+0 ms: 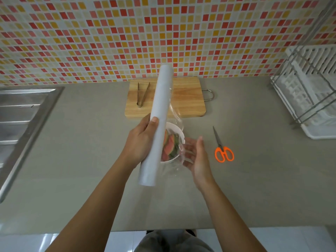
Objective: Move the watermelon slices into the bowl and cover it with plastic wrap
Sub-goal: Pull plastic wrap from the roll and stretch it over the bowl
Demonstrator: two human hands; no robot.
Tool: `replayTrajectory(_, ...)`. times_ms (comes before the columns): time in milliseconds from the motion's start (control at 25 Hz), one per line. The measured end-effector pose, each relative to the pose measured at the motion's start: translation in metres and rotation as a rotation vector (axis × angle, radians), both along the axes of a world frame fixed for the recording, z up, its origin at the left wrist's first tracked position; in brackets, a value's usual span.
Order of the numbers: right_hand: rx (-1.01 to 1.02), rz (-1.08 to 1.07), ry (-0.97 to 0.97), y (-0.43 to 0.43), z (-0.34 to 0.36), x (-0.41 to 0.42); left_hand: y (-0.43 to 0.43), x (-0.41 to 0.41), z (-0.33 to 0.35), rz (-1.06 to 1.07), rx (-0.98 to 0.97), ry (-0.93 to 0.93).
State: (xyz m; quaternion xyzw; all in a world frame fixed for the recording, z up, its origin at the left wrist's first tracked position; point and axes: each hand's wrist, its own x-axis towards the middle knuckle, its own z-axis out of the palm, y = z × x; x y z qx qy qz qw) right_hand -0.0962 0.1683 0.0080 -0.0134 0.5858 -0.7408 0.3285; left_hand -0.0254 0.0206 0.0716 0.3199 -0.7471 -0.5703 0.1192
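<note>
In the head view, your left hand is closed around the long white roll of plastic wrap, with the thumb on top of the tube. The roll is tilted. Its far end points to about 12 o'clock over the board and its near end comes toward you at 7 o'clock. It crosses in front of the round white bowl and hides the left part of the bowl.

The bowl stands on the grey countertop, in the middle. The red and green watermelon slices lie inside it. A loose sheet of clear film hangs from the roll over the right side of the bowl.

Your right hand is at 4 o'clock from the bowl. Its fingers are straight and a little apart, and its palm is turned to the bowl. The film lies against the fingers. I cannot tell if they really hold it.

Around the bowl:
- At 12 o'clock, the rectangular wooden cutting board with a wire handle is near the bowl.
- On the left part of the board lie the slim metal tongs, at 11 o'clock.
- At 3 o'clock, just beside your right hand, lie the scissors with orange handles, blades pointing away from you.
- At 2 o'clock, well apart, stands the white plastic dish rack.
- At 9 o'clock, well apart, is the steel sink.
- Behind everything is the wall of small red, orange and cream tiles.
</note>
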Motion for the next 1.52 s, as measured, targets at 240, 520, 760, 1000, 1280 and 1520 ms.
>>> replayTrajectory(240, 0.154, 0.185, 0.128, -0.043, 0.021, -0.027, 0.007, 0.003, -0.004, 0.006, -0.14, -0.051)
replayTrajectory(520, 0.39, -0.094, 0.512, -0.039, 0.003, -0.04, 0.023, -0.002, -0.03, 0.229, -0.36, -0.243)
replayTrajectory(760, 0.419, -0.109, 0.357, -0.035, -0.02, -0.046, 0.034, -0.011, -0.037, 0.227, -0.208, -0.237)
replayTrajectory(1000, 0.431, -0.155, 0.265, -0.041, -0.04, -0.047, 0.029, -0.013, -0.037, 0.131, -0.206, -0.246)
replayTrajectory(1280, 0.451, -0.085, 0.035, -0.045, -0.048, -0.056, 0.022, -0.002, -0.043, 0.242, -0.496, -0.436)
replayTrajectory(1520, 0.357, -0.003, -0.217, -0.048, -0.034, -0.062, 0.019, 0.001, -0.049, 0.269, -0.337, -0.378)
